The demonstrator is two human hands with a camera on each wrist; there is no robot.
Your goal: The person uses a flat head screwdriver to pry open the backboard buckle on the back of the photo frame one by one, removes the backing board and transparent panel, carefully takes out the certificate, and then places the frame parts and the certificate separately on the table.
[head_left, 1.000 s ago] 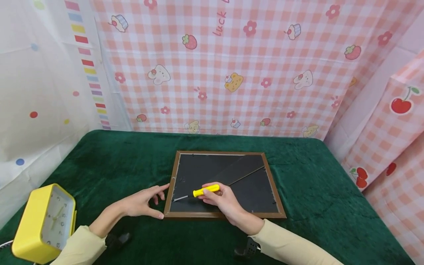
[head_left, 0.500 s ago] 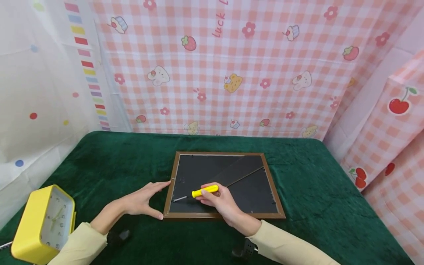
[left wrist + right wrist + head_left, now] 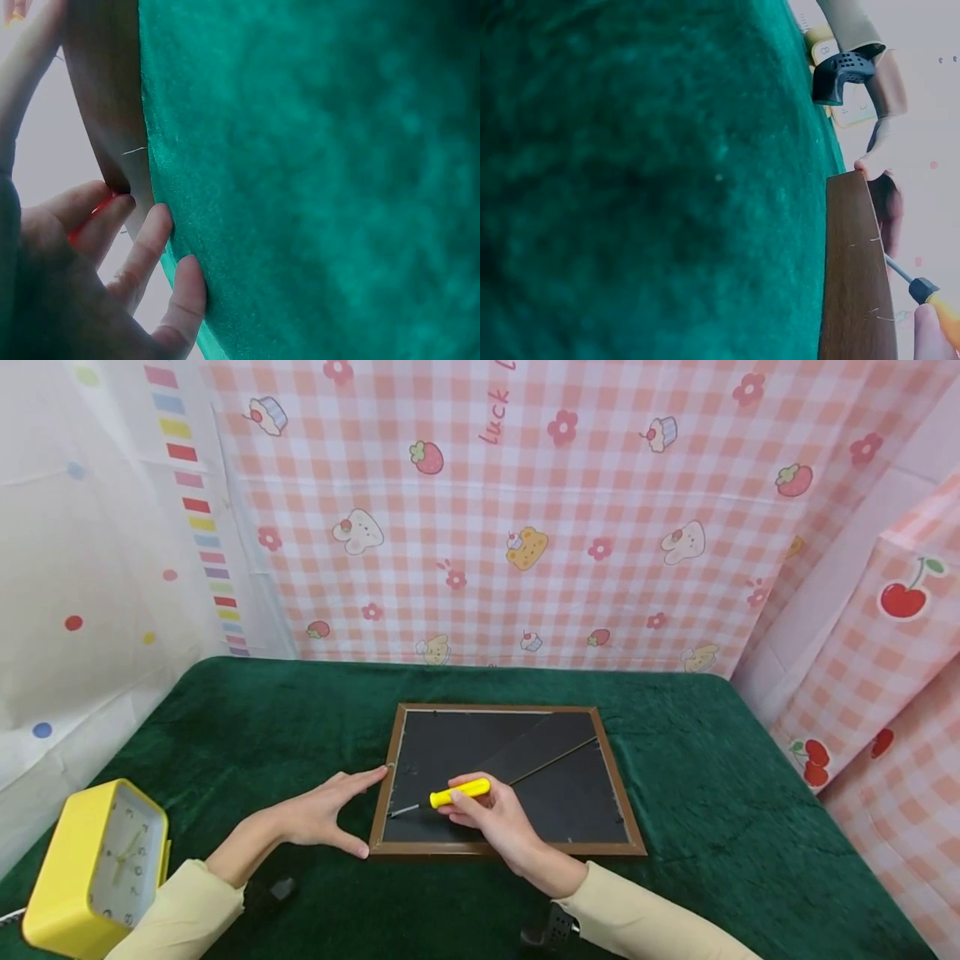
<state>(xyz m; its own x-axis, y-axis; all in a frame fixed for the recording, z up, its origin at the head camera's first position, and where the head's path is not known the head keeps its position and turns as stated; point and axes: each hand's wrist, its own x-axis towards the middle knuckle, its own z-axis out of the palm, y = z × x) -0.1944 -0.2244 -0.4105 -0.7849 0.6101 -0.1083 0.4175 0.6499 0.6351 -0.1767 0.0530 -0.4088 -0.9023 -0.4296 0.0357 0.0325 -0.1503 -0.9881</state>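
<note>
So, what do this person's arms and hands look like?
Both arms wear plain, pale-yellow fabric sleeves ending just short of the wrists. The left hand and right hand are ungloved. A black, perforated wrist attachment shows near each cuff.

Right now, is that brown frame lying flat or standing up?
Flat: the head view shows the brown frame lying on the green cloth, its dark panel facing up.
</note>
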